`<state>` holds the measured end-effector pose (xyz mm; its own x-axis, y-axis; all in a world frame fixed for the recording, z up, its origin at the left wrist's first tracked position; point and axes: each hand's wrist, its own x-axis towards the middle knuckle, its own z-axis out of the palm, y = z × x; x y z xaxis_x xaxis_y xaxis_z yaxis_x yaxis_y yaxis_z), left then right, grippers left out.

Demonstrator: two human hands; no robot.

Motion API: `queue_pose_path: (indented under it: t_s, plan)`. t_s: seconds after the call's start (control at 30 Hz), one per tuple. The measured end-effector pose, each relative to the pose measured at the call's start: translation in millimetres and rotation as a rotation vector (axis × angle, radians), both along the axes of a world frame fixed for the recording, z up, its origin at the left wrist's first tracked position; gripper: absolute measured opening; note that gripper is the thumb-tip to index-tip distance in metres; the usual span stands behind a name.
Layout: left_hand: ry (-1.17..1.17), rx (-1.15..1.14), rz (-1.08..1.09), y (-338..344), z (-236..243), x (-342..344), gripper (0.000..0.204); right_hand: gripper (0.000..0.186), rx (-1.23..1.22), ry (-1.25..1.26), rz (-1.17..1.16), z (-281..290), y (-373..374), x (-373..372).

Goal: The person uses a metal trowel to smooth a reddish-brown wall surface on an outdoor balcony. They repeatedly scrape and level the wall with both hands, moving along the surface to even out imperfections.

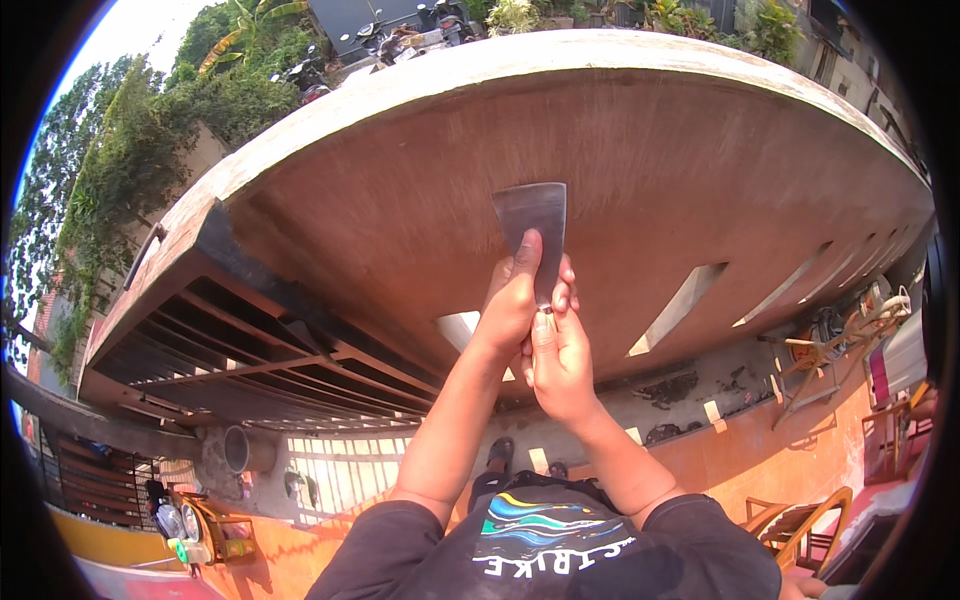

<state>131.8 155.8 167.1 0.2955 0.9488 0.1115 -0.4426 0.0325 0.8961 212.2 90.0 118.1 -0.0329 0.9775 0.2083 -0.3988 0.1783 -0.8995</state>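
Observation:
A wide-bladed scraper (pixel 535 212) points away from me, its dark metal edge against or very near the brown plastered wall (pixel 400 180). My left hand (pixel 512 300) is closed about it, thumb pressed along the blade's face. Lower down, my right hand (pixel 560 365) wraps round the handle, most of which the fingers hide. Pale scratch streaks run over the wall above and beside the blade. Whether the edge actually touches the surface I cannot tell.
A dark metal slatted gate (pixel 270 340) adjoins the wall on the left. Slanted slots (pixel 680 308) pierce the wall's lower part. A bucket (pixel 248 450) stands lower left, wooden chairs (pixel 815 525) lower right, a sawhorse-like stand (pixel 825 350) at right. Parked motorbikes (pixel 375 42) show beyond the wall.

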Motion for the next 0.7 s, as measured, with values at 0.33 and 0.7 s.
queue_pose_path:
  t_s: [0.33, 0.7]
  plan:
    - [0.026, -0.057, 0.020, -4.1, -2.1, -1.9, 0.059, 0.015, -0.022, 0.027, -0.002, -2.0, -4.1, -7.1]
    - [-0.007, -0.017, -0.001, -2.5, -0.2, 2.2, 0.059, 0.018, 0.079, -0.032, -0.010, 0.6, -6.7, -3.4]
